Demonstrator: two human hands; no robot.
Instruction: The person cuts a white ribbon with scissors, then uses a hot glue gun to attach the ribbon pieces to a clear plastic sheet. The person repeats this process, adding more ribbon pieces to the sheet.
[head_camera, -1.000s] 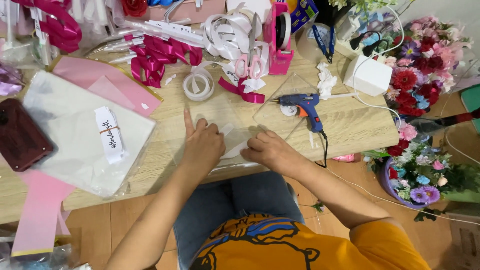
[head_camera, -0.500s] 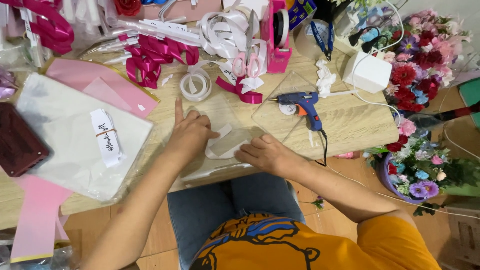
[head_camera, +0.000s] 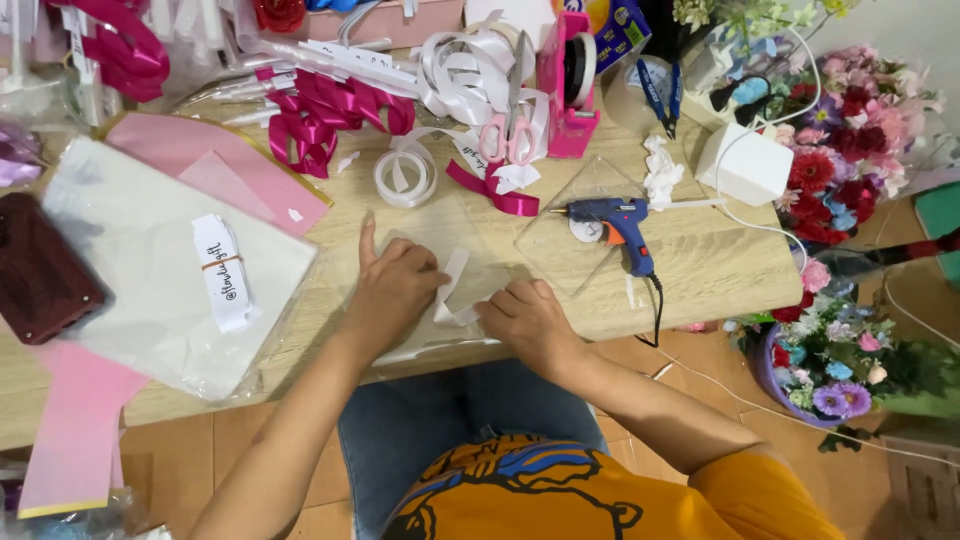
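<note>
My left hand (head_camera: 392, 292) and my right hand (head_camera: 524, 320) rest side by side on a wooden table (head_camera: 700, 270), near its front edge. Between them they pinch a white ribbon strip (head_camera: 452, 290) that stands up folded into a loop over a clear plastic sheet (head_camera: 430, 235). The left index finger points away from me, flat on the sheet. A blue glue gun (head_camera: 618, 222) lies just right of my hands on another clear sheet, its black cord hanging over the table edge.
A clear tape roll (head_camera: 405, 178), pink-handled scissors (head_camera: 506, 140), a pink tape dispenser (head_camera: 571, 85) and magenta ribbon bows (head_camera: 325, 115) lie at the back. White and pink paper sheets (head_camera: 150, 270) and a dark red box (head_camera: 38, 275) sit left. Flower bouquets (head_camera: 850, 130) crowd the right.
The white ribbon has been lifted and folded into a raised loop between both hands. My hands stay at the same spot on the table.
</note>
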